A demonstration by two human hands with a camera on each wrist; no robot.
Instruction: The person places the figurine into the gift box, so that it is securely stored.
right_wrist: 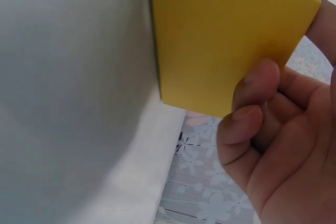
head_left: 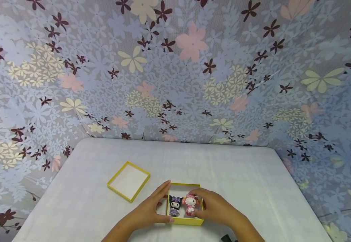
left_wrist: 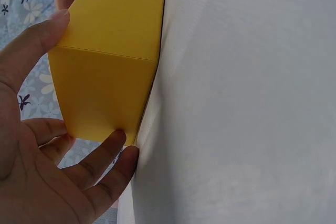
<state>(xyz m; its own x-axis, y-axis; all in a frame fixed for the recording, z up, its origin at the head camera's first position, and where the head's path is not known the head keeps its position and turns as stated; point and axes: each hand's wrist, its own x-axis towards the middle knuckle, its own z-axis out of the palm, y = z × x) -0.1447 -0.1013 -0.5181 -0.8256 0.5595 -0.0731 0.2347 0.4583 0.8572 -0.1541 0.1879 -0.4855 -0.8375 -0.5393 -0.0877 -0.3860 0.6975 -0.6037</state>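
Note:
An open yellow box (head_left: 187,221) with a white inside stands near the table's front edge. In it lie two figurines side by side: a black-and-purple one (head_left: 174,205) at left and a pink one (head_left: 190,204) at right. My left hand (head_left: 146,211) grips the box's left side, thumb at the front corner and fingers toward the back. Over the right wall reaches my right hand (head_left: 216,206), index finger at the pink figurine's head and thumb by its base, pinching it. In the right wrist view other fingertips (right_wrist: 257,80) rest against the outer yellow wall.
A yellow-rimmed box lid (head_left: 128,181), white side up, lies on the white-covered table (head_left: 239,168) to the left. Part of a black object (head_left: 226,238) shows at the bottom edge by the right forearm. Behind the table rises a flower-patterned wall (head_left: 175,84).

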